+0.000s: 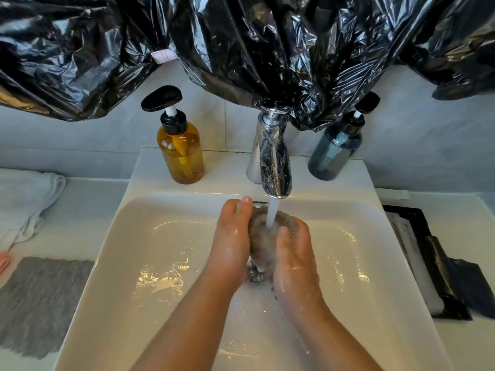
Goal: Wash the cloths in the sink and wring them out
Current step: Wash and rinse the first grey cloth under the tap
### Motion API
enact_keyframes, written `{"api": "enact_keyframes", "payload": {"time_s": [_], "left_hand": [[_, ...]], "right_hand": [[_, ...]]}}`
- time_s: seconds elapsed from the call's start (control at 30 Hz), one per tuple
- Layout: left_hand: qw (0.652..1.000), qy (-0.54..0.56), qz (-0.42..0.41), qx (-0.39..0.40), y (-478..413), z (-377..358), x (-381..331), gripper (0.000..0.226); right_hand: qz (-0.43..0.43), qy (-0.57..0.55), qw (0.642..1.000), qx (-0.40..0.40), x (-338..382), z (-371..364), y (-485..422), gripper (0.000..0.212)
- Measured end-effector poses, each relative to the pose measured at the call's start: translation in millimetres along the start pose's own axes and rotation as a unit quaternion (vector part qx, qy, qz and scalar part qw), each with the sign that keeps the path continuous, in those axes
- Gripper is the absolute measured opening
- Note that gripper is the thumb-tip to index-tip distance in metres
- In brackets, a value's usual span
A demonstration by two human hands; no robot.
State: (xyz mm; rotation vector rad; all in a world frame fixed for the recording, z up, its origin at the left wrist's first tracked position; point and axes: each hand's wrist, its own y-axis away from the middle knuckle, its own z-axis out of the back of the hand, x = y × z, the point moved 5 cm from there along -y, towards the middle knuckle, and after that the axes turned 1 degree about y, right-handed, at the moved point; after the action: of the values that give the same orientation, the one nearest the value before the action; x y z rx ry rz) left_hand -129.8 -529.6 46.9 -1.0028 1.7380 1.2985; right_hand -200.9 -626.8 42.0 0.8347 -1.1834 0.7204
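A wet grey cloth [261,236] is bunched into a ball over the middle of the white sink [139,236]. My left hand [231,242] cups its left side and my right hand [294,253] cups its right side, both wet and soapy. Water runs from the chrome tap [273,167] straight onto the cloth between my hands. Most of the cloth is hidden by my palms. On the counter at the left lie a flat grey cloth [40,298] and a white cloth [24,202]; a pink item [3,261] shows at the left edge.
An amber pump bottle [180,151] stands left of the tap and a blue pump bottle [334,151] stands to its right. Black plastic sheeting [241,44] hangs over the wall above. Dark folded items [439,274] lie on the right counter.
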Motion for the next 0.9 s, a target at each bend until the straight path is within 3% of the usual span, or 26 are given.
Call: {"api": "enact_keyframes", "payload": {"time_s": [0.1, 0.3, 0.4, 0.47, 0.53, 0.6, 0.67, 0.73, 0.77, 0.83, 0.9], "left_hand": [[0.99, -0.128, -0.051, 0.008, 0, -4, -11, 0.026], [0.96, -0.245, -0.098, 0.094, 8, -3, -14, 0.032], [0.933, -0.314, -0.146, 0.097, 9, 15, -17, 0.041], [0.923, -0.338, -0.169, 0.07, 10, 31, -22, 0.04], [0.918, -0.351, -0.175, 0.053, 9, 43, -28, 0.024], [0.903, -0.405, -0.136, 0.043, 6, 52, -31, 0.014], [0.856, -0.505, -0.095, 0.048, 8, 58, -33, 0.045], [0.818, -0.556, -0.137, 0.06, 18, 51, -40, 0.065], [0.831, -0.525, -0.161, 0.091, 25, 44, -41, 0.069], [0.893, -0.392, -0.11, 0.19, 42, 25, -32, 0.066], [0.921, -0.32, -0.073, 0.212, 47, 16, -18, 0.058]], "right_hand": [[0.001, 0.044, 0.999, 0.001, 7, -3, -1, 0.014], [-0.038, 0.159, 0.987, 0.004, 20, -2, -23, 0.021], [0.077, 0.226, 0.971, 0.032, 35, 6, -23, 0.033], [0.168, 0.297, 0.94, 0.029, 46, 16, -20, 0.042], [0.206, 0.363, 0.908, 0.035, 51, 24, -18, 0.046], [0.221, 0.368, 0.902, 0.04, 56, 29, -17, 0.041], [0.207, 0.34, 0.916, 0.048, 63, 30, -15, 0.028], [0.156, 0.292, 0.941, 0.072, 66, 27, -13, 0.02], [0.127, 0.252, 0.955, 0.087, 69, 24, -10, 0.021], [0.08, 0.146, 0.98, 0.112, 76, 19, -4, 0.032], [0.045, 0.074, 0.988, 0.126, 78, 17, 3, 0.042]]}}
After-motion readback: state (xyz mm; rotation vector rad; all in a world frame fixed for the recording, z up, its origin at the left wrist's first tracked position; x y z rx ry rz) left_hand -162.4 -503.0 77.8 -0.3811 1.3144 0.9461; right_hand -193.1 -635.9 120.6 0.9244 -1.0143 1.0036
